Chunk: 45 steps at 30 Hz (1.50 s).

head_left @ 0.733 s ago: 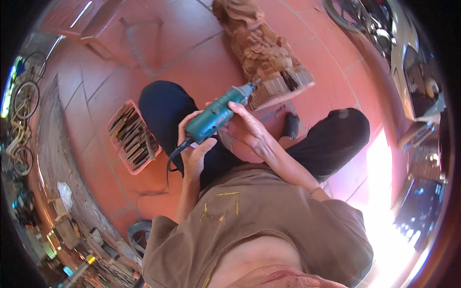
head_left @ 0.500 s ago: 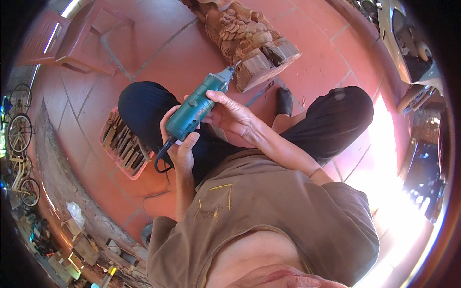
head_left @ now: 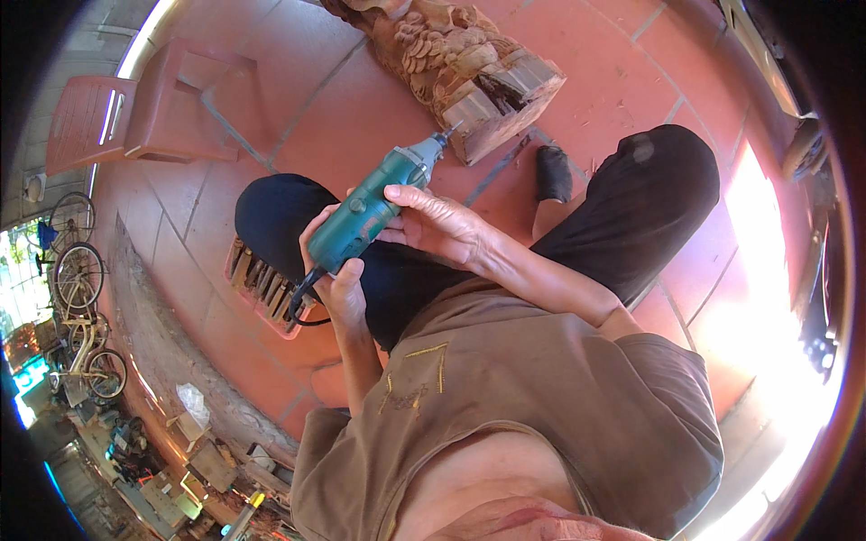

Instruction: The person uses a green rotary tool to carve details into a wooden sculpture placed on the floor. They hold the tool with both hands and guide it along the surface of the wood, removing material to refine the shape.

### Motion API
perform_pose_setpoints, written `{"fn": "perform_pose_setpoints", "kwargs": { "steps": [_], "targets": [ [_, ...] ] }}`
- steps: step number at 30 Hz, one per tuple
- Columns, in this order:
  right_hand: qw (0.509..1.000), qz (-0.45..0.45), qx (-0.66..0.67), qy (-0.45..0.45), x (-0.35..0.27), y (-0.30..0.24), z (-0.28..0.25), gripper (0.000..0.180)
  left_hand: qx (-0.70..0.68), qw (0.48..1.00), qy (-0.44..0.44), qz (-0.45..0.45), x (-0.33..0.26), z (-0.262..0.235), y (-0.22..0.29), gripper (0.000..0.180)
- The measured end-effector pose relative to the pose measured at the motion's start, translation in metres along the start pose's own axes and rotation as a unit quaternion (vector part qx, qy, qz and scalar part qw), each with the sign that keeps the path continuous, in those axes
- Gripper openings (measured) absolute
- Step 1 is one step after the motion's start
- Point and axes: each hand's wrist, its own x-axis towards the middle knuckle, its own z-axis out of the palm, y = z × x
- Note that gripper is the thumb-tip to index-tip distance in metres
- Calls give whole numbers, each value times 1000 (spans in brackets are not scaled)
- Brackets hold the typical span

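Note:
Both hands hold a green die grinder (head_left: 361, 213) above my lap, its grey nose and thin metal bit pointing up and to the right. My left hand (head_left: 341, 290) wraps the rear end, where the black cord comes out. My right hand (head_left: 437, 224) grips the body from the right, thumb on top and fingers partly hidden beneath. Just beyond the bit lies a carved wooden sculpture (head_left: 451, 56), its flat-cut base toward me. From this view I cannot tell whether the bit touches the wood.
A pink basket of wooden-handled carving tools (head_left: 290, 334) sits by my left knee, partly covered by it. A brown plastic chair (head_left: 162, 117) stands at the far left on the red tile floor (head_left: 307, 126). Bicycles (head_left: 79, 275) and assorted clutter (head_left: 171, 487) line the left side.
My view has swung, so the chair, bicycles and tool basket appear farther right. The grinder stays in both hands with nearly the same grip.

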Motion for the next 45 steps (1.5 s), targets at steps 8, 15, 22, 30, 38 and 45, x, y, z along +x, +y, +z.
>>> {"fn": "perform_pose_setpoints", "kwargs": {
  "steps": [8,15,22,30,38,45],
  "targets": [
    [1000,1,15,2,-3,1,-5,56,0,1000,-10,-29,1,4,2,78],
    [1000,-2,22,-2,-5,2,-8,54,-4,999,-14,-28,1,5,3,77],
    [1000,-3,26,8,-6,3,-8,52,-11,999,-26,-34,-1,3,4,75],
    [999,-5,38,11,-5,4,-8,53,-16,999,-31,-33,-1,4,6,75],
    [999,-6,31,11,-4,4,-7,54,-20,999,-26,-34,1,4,6,75],
    [1000,-9,24,11,-3,4,-7,55,-20,999,-13,-32,0,7,6,76]
  ]
}}
